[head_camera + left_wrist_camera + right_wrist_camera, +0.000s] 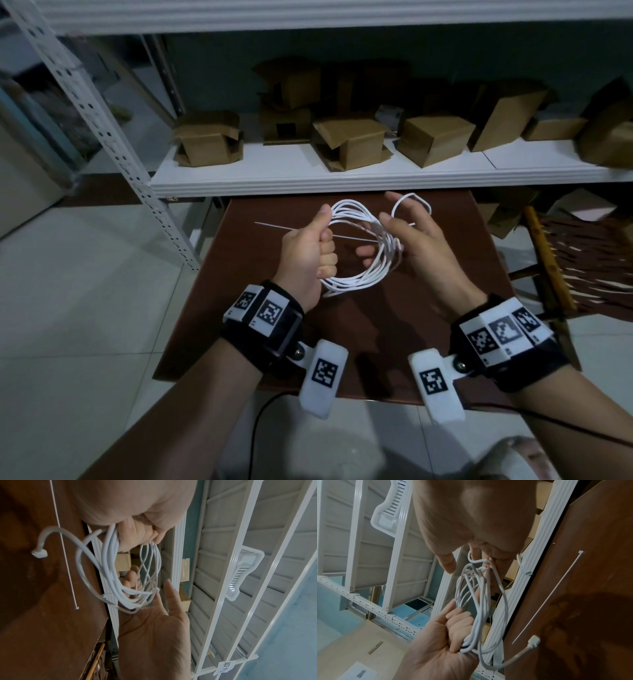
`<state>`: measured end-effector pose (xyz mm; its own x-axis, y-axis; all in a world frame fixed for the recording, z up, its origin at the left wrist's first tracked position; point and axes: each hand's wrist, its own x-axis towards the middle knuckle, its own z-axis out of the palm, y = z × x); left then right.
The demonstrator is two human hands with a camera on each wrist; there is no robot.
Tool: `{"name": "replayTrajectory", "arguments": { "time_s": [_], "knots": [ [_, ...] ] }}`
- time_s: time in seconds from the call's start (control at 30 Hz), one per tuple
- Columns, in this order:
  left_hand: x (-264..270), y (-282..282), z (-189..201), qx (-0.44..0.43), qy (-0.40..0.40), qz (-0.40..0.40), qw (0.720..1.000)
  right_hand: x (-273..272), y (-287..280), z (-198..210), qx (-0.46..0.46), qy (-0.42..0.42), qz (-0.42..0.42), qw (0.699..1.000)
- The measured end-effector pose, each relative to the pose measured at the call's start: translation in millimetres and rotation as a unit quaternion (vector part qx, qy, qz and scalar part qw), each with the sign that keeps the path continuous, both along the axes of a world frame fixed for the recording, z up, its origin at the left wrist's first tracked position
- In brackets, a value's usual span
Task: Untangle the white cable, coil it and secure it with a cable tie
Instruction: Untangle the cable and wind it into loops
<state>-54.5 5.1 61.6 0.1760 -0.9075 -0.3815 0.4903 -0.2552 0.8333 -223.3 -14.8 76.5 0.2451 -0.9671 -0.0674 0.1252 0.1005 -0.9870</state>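
Your left hand (310, 255): fist clenched around the near side of the coiled white cable (356, 253).
Your right hand (416, 240): fingers loosely spread, coil's far side draped across them.
Cable tie (291, 229): flat on the brown table (428, 308), beyond your hands.
Writing: shelf tag unreadable.

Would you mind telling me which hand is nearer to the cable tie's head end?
Right. The cable tie lies on the table; its head end runs beneath the right hand, while the left hand covers its middle.
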Motion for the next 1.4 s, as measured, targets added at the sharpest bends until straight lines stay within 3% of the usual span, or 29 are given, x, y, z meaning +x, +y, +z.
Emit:
{"name": "replayTrajectory", "arguments": {
  "time_s": [0.17,0.33,0.67,0.8,0.93,1.03,1.13,1.33,1.4],
  "knots": [
    [-3.1,0.9,0.5,-0.031,-0.089,-0.007,0.996,0.0,2.6,0.1,-0.019,0.009,0.046,0.999],
    [-8.7,1.7,-3.2,-0.046,-0.171,-0.044,0.983,-0.2,-0.4,-8.1,-0.016,0.061,0.033,0.997],
    [-11.7,3.9,-4.8,-0.063,-0.127,-0.123,0.982,4.8,3.3,-14.5,-0.019,0.039,0.019,0.999],
    [-16.9,2.9,-8.0,-0.079,-0.163,-0.095,0.979,4.8,2.7,-12.1,-0.047,0.021,-0.007,0.999],
    [-18.4,-3.9,-21.3,-0.039,-0.281,-0.037,0.958,8.5,8.7,-14.8,-0.077,0.028,-0.011,0.997],
    [-15.4,-8.5,-32.0,-0.058,-0.312,-0.019,0.948,11.7,12.6,-15.0,-0.084,0.023,0.004,0.996],
    [-10.5,-19.5,-49.3,-0.062,-0.347,-0.058,0.934,12.1,13.2,-13.4,-0.095,0.031,-0.001,0.995],
    [-8.0,-5.6,-20.9,0.006,-0.474,-0.16,0.866,11.6,15.2,-14.0,-0.118,0.05,0.0,0.992],
    [-6.7,0.4,-21.0,0.043,-0.481,-0.175,0.858,12.5,16.6,-15.0,-0.122,0.05,0.005,0.991]
  ]
}}
